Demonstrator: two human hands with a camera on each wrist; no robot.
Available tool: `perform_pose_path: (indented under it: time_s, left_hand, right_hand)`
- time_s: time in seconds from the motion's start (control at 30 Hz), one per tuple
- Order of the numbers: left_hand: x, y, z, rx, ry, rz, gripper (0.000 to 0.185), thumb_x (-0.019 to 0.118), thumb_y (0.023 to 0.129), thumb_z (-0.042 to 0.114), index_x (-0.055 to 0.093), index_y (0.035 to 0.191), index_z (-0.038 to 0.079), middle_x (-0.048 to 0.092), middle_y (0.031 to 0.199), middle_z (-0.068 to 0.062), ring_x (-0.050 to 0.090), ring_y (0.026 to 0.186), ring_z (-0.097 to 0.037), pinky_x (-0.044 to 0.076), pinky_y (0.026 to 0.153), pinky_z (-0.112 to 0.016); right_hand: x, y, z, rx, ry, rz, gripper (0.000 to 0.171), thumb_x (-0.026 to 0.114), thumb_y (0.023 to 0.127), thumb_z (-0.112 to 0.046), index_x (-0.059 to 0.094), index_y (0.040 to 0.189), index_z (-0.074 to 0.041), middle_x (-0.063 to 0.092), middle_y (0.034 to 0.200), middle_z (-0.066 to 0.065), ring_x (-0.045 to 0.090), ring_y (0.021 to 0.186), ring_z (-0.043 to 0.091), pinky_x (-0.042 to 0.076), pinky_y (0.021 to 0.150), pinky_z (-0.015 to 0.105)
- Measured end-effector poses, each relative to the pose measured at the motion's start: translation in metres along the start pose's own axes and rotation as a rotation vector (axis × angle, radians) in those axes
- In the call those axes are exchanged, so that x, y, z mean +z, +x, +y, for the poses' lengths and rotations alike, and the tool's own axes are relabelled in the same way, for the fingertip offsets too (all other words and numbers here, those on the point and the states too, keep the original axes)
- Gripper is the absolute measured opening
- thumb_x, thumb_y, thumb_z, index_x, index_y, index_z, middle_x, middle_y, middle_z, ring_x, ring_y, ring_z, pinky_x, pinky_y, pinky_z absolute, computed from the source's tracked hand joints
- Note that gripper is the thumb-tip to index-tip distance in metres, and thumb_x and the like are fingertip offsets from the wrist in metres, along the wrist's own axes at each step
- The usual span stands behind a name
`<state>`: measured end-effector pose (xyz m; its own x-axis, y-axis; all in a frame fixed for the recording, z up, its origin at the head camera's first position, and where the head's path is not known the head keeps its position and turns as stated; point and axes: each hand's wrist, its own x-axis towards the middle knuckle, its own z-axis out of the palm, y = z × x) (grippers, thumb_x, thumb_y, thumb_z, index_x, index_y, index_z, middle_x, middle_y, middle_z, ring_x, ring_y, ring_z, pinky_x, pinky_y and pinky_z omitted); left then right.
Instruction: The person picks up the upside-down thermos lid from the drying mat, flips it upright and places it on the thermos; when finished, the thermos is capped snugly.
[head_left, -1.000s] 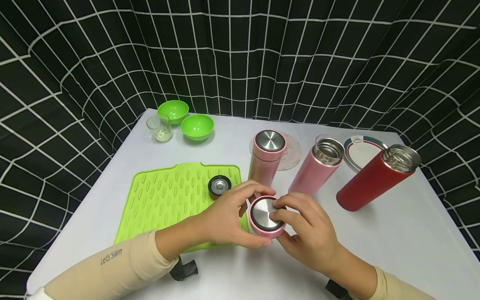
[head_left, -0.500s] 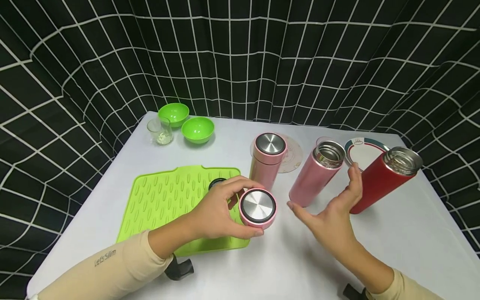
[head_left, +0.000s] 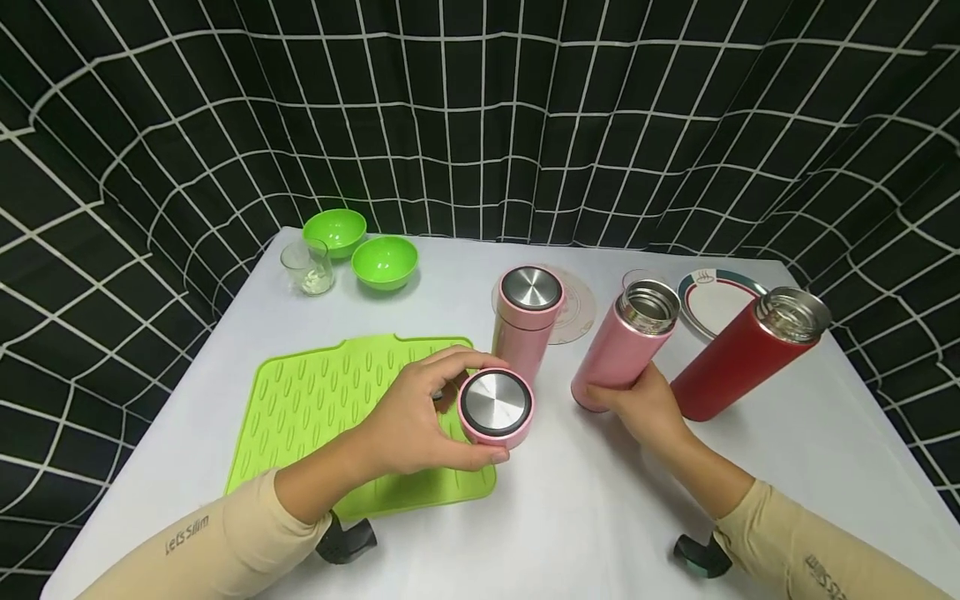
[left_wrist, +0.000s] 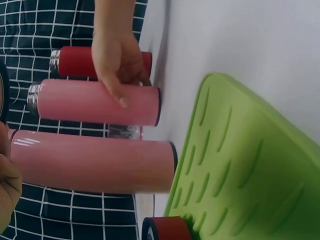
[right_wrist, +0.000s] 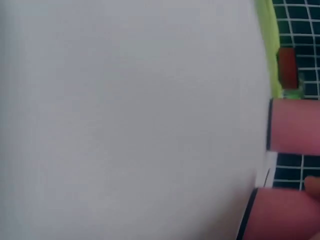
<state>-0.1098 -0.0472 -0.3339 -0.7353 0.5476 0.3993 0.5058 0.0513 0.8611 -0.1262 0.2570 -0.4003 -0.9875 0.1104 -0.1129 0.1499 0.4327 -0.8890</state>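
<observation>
The person wears long beige sleeves (head_left: 225,542) with small grey "Let's Slim" lettering, and a dark strap sits under each wrist.

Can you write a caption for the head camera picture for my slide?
Left hand holds a pink lid while right hand grips the open pink bottle.

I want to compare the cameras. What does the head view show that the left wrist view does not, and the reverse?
Only the head view shows the left hand gripping the pink lid, the two green bowls, the glass and the plate. Only the left wrist view shows a red lid at the mat's edge. Both show the right hand holding the open pink flask, the capped pink flask, the red flask and the green mat.
</observation>
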Motion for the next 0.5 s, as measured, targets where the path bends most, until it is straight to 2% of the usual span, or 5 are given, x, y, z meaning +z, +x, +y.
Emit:
perform_pose_path:
  time_s: [0.07, 0.13, 0.3, 0.43, 0.5]
  left_hand:
    - [-0.002, 0.001, 0.000, 0.009, 0.031, 0.002, 0.068, 0.094, 0.062, 0.023, 0.063, 0.123, 0.021, 0.061, 0.101, 0.005, 0.050, 0.076, -0.015, 0.044, 0.054, -0.028]
    - [-0.002, 0.003, 0.001, 0.018, 0.047, 0.008, 0.068, 0.094, 0.062, 0.024, 0.063, 0.122, 0.022, 0.062, 0.101, 0.007, 0.049, 0.075, -0.016, 0.043, 0.053, -0.027]
    - [0.000, 0.015, 0.010, 0.078, 0.083, 0.050, 0.071, 0.095, 0.059, 0.026, 0.063, 0.122, 0.021, 0.064, 0.104, 0.010, 0.049, 0.073, -0.014, 0.043, 0.054, -0.027]
    - [0.004, 0.028, 0.023, 0.152, 0.117, 0.089, 0.076, 0.096, 0.057, 0.027, 0.062, 0.124, 0.017, 0.064, 0.108, 0.011, 0.053, 0.080, -0.010, 0.046, 0.057, -0.029]
    - [0.008, 0.036, 0.029, 0.170, 0.141, 0.106, 0.076, 0.096, 0.057, 0.029, 0.062, 0.124, 0.016, 0.064, 0.111, 0.011, 0.055, 0.087, -0.008, 0.049, 0.065, -0.027]
  right_hand:
    - [0.001, -0.005, 0.004, -0.028, -0.033, -0.009, 0.065, 0.084, 0.077, -0.018, 0.047, 0.127, 0.000, 0.059, 0.116, 0.015, 0.053, 0.097, 0.025, 0.047, 0.083, 0.033]
    - [0.004, -0.013, 0.006, -0.078, -0.041, -0.051, 0.061, 0.084, 0.076, -0.016, 0.050, 0.124, 0.001, 0.060, 0.113, 0.015, 0.055, 0.095, 0.026, 0.050, 0.079, 0.032]
    - [0.016, -0.037, 0.008, -0.283, -0.045, -0.180, 0.054, 0.088, 0.069, -0.010, 0.058, 0.114, -0.003, 0.065, 0.103, 0.006, 0.061, 0.089, 0.020, 0.053, 0.076, 0.030]
    - [0.027, -0.051, 0.007, -0.423, -0.023, -0.251, 0.062, 0.092, 0.066, -0.012, 0.059, 0.119, -0.013, 0.066, 0.106, -0.002, 0.063, 0.093, 0.016, 0.052, 0.082, 0.028]
    - [0.033, -0.055, 0.006, -0.453, 0.011, -0.280, 0.070, 0.092, 0.065, -0.012, 0.056, 0.125, -0.016, 0.064, 0.112, -0.003, 0.062, 0.097, 0.017, 0.050, 0.085, 0.027]
